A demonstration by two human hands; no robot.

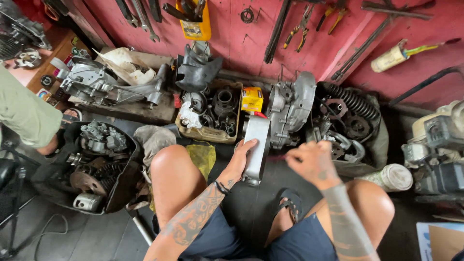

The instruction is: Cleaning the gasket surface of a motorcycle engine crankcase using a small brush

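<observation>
Gripping a grey metal engine cover [256,147] upright in the closed left hand [240,157], the right hand [309,162] pinches a thin red-tipped tool [279,157] beside it, seemingly mid-cleaning, needing steady contact next.

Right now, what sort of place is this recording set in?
Most likely a small engine or motorcycle repair workshop. Hand tools hang on the red wall, boxes of engine parts crowd the floor, and the left hand holds a metal engine cover.
</observation>
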